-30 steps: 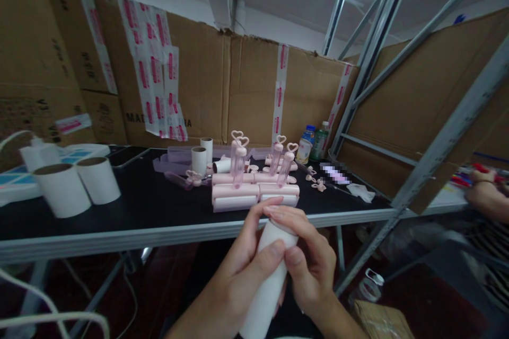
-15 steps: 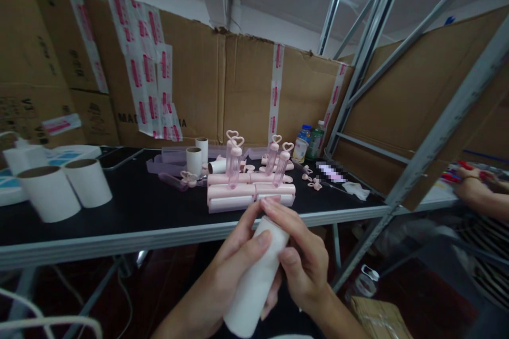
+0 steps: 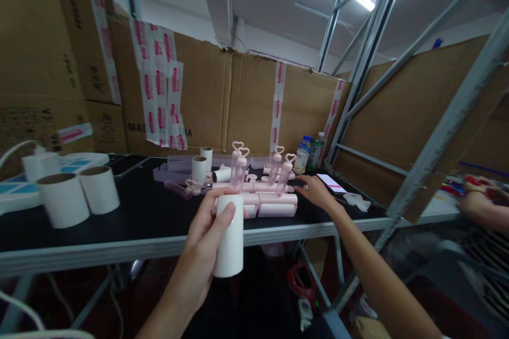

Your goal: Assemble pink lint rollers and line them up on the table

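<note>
My left hand is wrapped round a white roll, held nearly upright in front of the table edge. My right hand reaches over the table at the right, its fingers stretched leftward and apart, close to the pink pieces. Whether its fingertips touch a small piece is not clear. Between the hands lie pink cylindrical cases in rows. Clear pink tubes with heart-shaped loops stand upright on them, and my left hand and the roll partly cover the left cases.
Two wide white rolls stand at the left beside a white device. Smaller white rolls and lilac plastic parts lie further back. A lit phone, tissue and bottles sit right. Another person's hands show far right.
My right hand has let go of the white roll and moved right and forward to the table. My left hand alone now holds the roll, more upright and further left.
</note>
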Tool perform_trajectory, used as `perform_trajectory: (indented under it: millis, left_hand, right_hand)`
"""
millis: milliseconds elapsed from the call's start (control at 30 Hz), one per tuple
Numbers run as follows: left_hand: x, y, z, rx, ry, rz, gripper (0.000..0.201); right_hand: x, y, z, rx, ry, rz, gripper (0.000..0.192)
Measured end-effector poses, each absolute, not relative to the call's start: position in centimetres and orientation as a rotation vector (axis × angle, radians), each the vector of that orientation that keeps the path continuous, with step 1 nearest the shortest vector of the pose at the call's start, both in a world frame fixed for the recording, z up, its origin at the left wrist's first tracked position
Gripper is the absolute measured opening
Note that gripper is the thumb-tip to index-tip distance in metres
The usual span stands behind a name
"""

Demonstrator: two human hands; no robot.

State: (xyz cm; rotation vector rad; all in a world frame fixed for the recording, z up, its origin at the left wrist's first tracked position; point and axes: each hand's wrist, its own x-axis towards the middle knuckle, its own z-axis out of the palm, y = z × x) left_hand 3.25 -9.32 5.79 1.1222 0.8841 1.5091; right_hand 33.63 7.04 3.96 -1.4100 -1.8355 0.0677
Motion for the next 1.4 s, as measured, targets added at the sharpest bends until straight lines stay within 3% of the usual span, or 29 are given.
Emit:
perform_trajectory:
  millis: [500, 700, 833, 1067, 1167, 1400]
  left_hand:
    - [3.4, -10.1, 6.4, 1.096, 0.767, 1.598, 0.048]
    - [3.7, -9.8, 6.2, 1.022, 0.700, 1.697, 0.056]
    - [4.1, -9.6, 5.8, 0.989, 0.738, 1.793, 0.053]
    - [4.8, -8.9, 4.2, 1.085, 0.826, 1.893, 0.056]
    - [5.1, -9.1, 3.8, 1.106, 0.843, 1.917, 0.052]
    - [5.9, -9.9, 5.0, 0.930, 0.790, 1.874, 0.053]
  right_hand:
    - [33.9, 7.0, 3.1, -1.408, -1.717, 0.083, 0.031]
    - [33.1, -1.5, 3.6, -1.185, -1.564, 0.055, 0.043]
    - [28.8, -7.5, 4.3, -0.877, -1.668, 0.341, 0.061]
    - [24.3, -10.1, 4.3, -0.866, -1.756, 0.317, 0.074]
    - [23.4, -10.2, 4.0, -0.840, -1.654, 0.212, 0.071]
    - [20.7, -10.5, 2.3, -0.628, -1.433, 0.169, 0.040]
